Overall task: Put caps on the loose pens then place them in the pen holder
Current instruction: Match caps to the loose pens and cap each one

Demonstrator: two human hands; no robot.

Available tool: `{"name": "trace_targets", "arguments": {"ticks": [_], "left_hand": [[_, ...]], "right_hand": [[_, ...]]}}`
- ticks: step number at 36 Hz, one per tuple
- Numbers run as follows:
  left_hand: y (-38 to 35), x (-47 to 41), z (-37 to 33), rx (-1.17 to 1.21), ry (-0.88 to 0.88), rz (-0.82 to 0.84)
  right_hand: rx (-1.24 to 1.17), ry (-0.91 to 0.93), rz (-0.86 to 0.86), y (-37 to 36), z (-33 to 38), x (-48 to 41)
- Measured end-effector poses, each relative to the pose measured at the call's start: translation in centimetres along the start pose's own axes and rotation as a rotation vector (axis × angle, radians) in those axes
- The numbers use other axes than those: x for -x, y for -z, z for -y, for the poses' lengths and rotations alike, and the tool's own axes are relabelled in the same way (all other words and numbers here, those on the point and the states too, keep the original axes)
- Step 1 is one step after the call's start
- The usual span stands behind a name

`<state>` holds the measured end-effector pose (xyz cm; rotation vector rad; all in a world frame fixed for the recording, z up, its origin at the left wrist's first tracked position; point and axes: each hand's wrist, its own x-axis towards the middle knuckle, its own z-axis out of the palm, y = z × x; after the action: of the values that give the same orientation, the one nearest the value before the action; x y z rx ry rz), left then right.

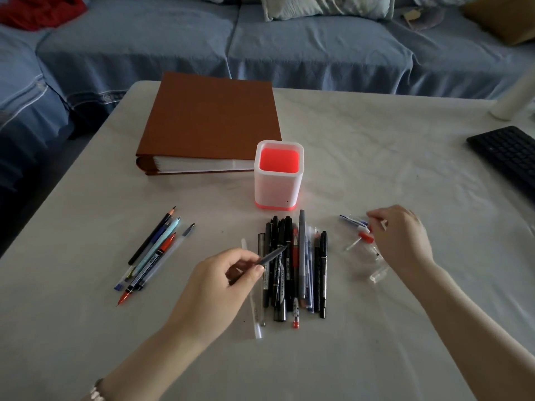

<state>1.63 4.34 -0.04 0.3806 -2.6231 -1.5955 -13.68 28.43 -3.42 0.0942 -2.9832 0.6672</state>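
A white pen holder (277, 188) with a red inside stands upright at the table's middle, with no pens in it. Just in front of it lies a row of several pens (301, 267), mostly black with caps on. My left hand (220, 287) pinches a grey uncapped pen (270, 257), tip pointing up and right over that row. A smaller group of several uncapped pens (153, 253) lies to the left. Loose caps (365, 237), red, blue and clear, are scattered at the right. My right hand (401, 237) rests over them, fingertips touching the caps; whether it holds one is hidden.
A brown binder (211, 120) lies behind the holder on the white-covered table (376, 157). A black keyboard (509, 157) sits at the right edge, a white cylinder (512, 96) beyond it. A blue sofa (202, 39) runs along the far side.
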Motion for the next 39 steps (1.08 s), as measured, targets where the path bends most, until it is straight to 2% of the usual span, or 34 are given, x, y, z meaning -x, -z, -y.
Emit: {"name": "trace_targets", "arguments": {"ticks": [5,12,15,24,33,39], "left_hand": [[-0.1,0.2,-0.2,-0.004,0.013,0.009],[0.4,0.4,-0.1,-0.004,0.027,0.001],[0.4,0.5,0.1,-0.008,0.036,0.009],[0.0,0.7,0.2,-0.007,0.039,0.031],[-0.4,0.9,-0.2,-0.016,0.022,0.051],[-0.9,0.9,-0.3,-0.008,0.034,0.074]], "right_hand": [[0.104,0.0,0.188,-1.0,0.5,-2.4],[-0.021,-0.057,0.331,-1.2,0.2,-2.9],[0.042,-0.023,0.326,-0.7,-0.2,-2.4],[-0.135,0.002,0.275,0.9,-1.7,0.1],[-0.045,0.059,0.378,2.7,-3.6,2.9],[0.171,0.223,0.446,2.7,-4.1,5.0]]}}
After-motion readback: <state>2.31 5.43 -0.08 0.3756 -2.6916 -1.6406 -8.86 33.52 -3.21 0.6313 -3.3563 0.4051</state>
